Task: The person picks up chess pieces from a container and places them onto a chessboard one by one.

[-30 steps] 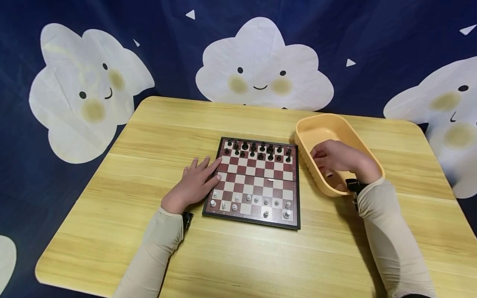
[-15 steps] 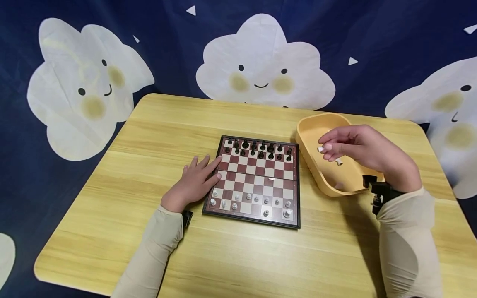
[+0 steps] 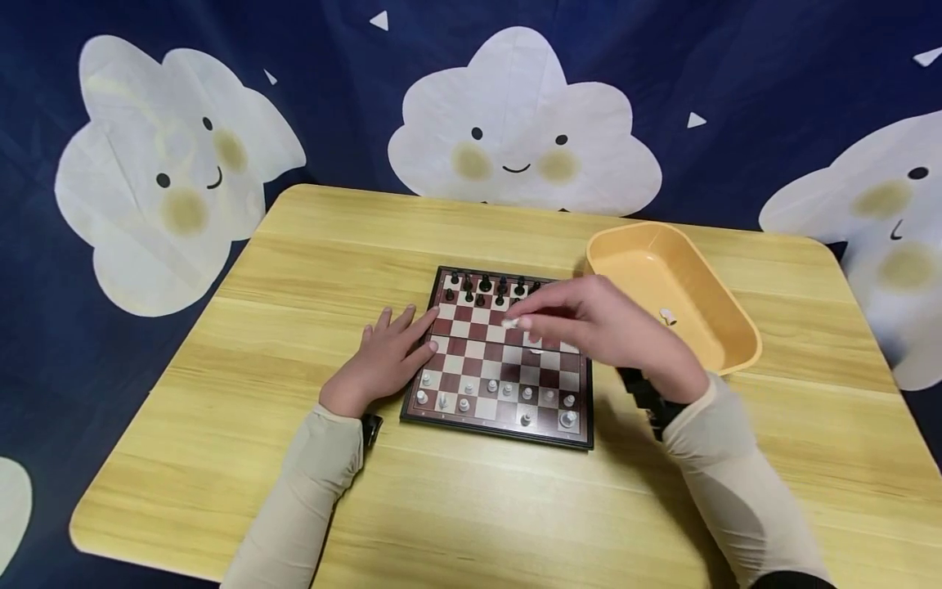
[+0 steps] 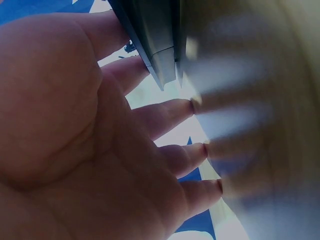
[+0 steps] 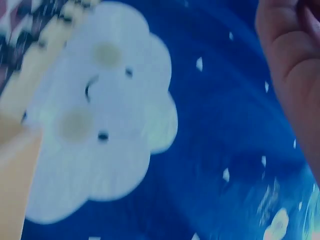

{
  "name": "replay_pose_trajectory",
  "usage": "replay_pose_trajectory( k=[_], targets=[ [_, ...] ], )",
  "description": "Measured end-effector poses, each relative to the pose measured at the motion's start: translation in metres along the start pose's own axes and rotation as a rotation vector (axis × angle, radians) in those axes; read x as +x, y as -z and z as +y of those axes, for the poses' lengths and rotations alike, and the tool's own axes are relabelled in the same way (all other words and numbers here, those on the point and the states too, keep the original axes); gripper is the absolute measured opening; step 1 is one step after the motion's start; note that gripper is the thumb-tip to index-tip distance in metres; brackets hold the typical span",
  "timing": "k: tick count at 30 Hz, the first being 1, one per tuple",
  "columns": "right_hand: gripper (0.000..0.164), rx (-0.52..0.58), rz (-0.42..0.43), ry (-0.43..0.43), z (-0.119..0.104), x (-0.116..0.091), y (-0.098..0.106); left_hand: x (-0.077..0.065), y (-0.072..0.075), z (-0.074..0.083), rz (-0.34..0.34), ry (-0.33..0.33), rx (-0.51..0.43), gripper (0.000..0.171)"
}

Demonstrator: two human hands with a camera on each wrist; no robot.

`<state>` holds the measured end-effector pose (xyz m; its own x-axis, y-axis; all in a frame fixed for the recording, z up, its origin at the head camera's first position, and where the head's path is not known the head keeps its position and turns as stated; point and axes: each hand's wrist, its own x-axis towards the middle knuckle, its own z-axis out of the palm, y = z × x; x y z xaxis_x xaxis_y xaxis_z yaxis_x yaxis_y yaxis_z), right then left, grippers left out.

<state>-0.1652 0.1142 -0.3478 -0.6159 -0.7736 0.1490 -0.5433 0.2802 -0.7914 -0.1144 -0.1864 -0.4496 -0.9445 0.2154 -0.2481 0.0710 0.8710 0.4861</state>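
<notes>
A chessboard [image 3: 471, 352] lies on the table, with black pieces [image 3: 484, 284] in two rows along its far side and several white pieces [image 3: 492, 385] near its front edge. My left hand [image 3: 383, 364] rests at the board's left edge with fingers spread; in the left wrist view, its thumb and forefinger touch the board's dark side [image 4: 162, 60]. Above the board's right half, my right hand [image 3: 603, 323] pinches a small white chess piece [image 3: 511, 323] between thumb and fingertips. It hides some black pieces at the far right. The right wrist view shows only part of this hand.
Right of the board stands an orange plastic bin [image 3: 724, 315] with one or two small white pieces [image 3: 667, 316] on its floor. A thin white piece [image 3: 536, 352] lies by the board's middle seam. Behind the wooden table [image 3: 353, 237] hangs a blue cloud-patterned curtain [image 3: 338, 98].
My right hand has come up out of the orange bin with a white chess piece and moved left over the board. The left hand has stayed at the board's edge.
</notes>
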Motion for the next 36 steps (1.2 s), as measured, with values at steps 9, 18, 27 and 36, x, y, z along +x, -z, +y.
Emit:
replay_pose_trajectory(
  k=[9, 18, 27, 36],
  targets=[
    [0.015, -0.224, -0.237, 0.064, -0.002, 0.035, -0.045, -0.001, 0.003, 0.001, 0.005, -0.004, 0.001, 0.056],
    [0.012, -0.262, -0.395, 0.058, 0.006, 0.059, -0.067, -0.001, 0.003, 0.0, 0.011, -0.013, 0.019, 0.056],
    [0.014, -0.223, -0.443, 0.058, 0.01, 0.066, -0.076, -0.001, 0.0, -0.001, 0.012, -0.007, 0.025, 0.056],
    [0.015, -0.231, -0.471, 0.034, 0.013, 0.069, -0.083, 0.0, 0.0, 0.0, 0.019, -0.02, 0.026, 0.055]
  ],
)
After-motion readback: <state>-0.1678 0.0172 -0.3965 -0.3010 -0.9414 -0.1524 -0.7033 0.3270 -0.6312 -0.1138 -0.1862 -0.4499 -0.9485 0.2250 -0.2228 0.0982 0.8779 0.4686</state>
